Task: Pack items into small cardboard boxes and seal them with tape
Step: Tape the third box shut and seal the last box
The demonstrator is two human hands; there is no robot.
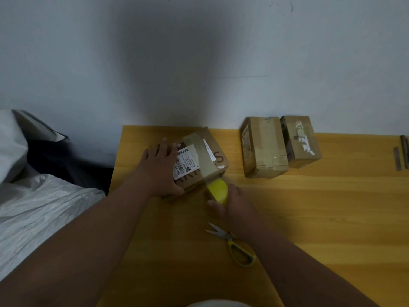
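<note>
My left hand (162, 168) lies flat, fingers straight, on the cardboard box (200, 160) at the table's (309, 207) far left, pinning it so it cannot slide. My right hand (232, 201) grips the yellow tape roll (218, 191) just near of the box, keeping the strip taut across the top. The scissors (232, 244) wait nearer me for cutting. Two taped boxes (281, 145) sit aside, far right.
</note>
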